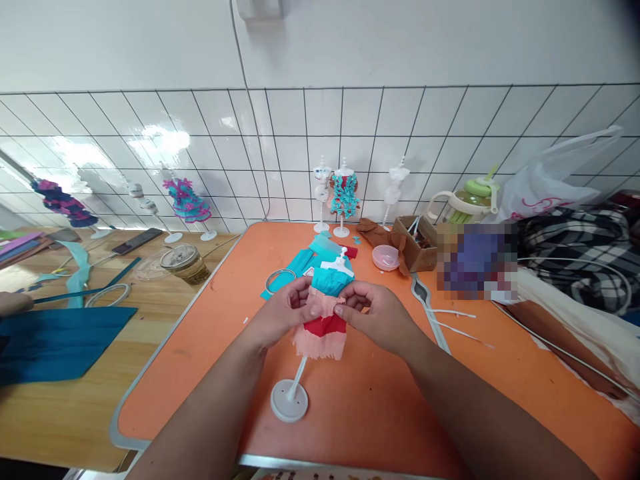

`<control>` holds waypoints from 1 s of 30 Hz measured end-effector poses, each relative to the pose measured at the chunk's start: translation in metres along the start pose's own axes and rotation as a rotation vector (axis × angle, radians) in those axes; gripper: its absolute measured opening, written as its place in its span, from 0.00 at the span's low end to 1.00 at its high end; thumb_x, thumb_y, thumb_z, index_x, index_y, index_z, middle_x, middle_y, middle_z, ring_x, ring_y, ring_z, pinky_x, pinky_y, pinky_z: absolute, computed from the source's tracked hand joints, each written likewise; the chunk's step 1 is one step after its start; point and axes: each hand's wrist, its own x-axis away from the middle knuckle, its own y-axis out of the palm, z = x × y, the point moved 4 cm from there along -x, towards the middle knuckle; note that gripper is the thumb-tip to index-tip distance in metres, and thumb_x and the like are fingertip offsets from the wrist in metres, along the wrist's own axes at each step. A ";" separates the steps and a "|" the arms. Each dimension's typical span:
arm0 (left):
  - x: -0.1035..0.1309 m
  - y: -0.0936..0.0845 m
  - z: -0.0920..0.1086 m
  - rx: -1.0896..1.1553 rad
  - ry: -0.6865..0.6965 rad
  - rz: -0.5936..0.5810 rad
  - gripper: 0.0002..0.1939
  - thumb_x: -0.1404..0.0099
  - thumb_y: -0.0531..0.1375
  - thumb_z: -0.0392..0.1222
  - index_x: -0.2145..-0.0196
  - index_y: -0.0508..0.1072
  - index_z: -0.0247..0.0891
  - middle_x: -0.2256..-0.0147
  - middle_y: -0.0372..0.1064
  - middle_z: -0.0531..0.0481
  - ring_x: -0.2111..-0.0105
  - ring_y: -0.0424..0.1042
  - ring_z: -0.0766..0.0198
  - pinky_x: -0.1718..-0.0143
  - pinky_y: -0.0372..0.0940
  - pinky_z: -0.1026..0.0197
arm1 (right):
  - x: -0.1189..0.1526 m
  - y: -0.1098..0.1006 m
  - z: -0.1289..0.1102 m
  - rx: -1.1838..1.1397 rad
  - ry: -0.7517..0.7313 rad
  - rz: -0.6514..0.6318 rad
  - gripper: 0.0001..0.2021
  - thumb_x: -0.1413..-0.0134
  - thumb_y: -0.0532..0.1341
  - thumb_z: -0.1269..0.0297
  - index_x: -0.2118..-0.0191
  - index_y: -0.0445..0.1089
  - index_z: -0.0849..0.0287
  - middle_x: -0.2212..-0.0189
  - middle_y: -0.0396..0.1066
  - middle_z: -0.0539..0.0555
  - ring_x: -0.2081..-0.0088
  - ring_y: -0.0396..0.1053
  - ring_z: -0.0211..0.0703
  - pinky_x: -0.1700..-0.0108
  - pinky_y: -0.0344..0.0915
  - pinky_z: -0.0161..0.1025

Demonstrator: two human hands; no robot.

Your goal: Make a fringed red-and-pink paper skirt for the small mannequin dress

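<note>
Between my hands a small white dress form [337, 265] leans to the right on its round base [289, 401]. It wears a layered paper dress: a turquoise top [331, 281], a peach band, a red band [327, 325] and a fringed peach hem [320, 343]. My left hand [290, 308] pinches the peach band at its left side. My right hand [373, 310] pinches that band from the right, thumb in front. Both hands are closed on the dress, and some fingers are hidden behind it. Turquoise paper [300, 263] and a roll of tape [280, 281] lie just behind.
Dressed and bare forms [344, 197] stand by the tiled wall. A pink bowl [386, 257], brown paper and a wooden box [417, 243] sit behind my right hand. Left are a cup [185, 263] and another person's hand [15, 303]. Cloth and bags crowd the right.
</note>
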 end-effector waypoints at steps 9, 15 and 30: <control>0.005 -0.004 -0.004 0.006 -0.155 0.108 0.12 0.39 0.62 0.51 0.64 0.72 0.40 0.68 0.69 0.52 0.70 0.68 0.64 0.69 0.61 0.64 | -0.008 0.002 0.014 -0.038 0.007 -0.017 0.08 0.48 0.62 0.59 0.65 0.70 0.57 0.74 0.70 0.50 0.74 0.67 0.38 0.72 0.65 0.35; 0.008 0.010 0.002 -0.061 -0.113 0.176 0.14 0.40 0.63 0.52 0.61 0.70 0.40 0.69 0.68 0.53 0.70 0.67 0.64 0.71 0.60 0.64 | -0.008 0.003 0.012 -0.056 -0.015 0.076 0.09 0.50 0.64 0.57 0.68 0.70 0.58 0.75 0.70 0.50 0.73 0.67 0.38 0.71 0.65 0.35; 0.004 0.020 0.000 -0.039 -0.016 0.226 0.15 0.40 0.62 0.53 0.68 0.65 0.40 0.73 0.63 0.55 0.73 0.62 0.67 0.72 0.57 0.64 | -0.004 0.003 0.005 0.043 -0.139 0.204 0.05 0.48 0.62 0.61 0.70 0.71 0.56 0.76 0.71 0.50 0.74 0.67 0.39 0.72 0.63 0.35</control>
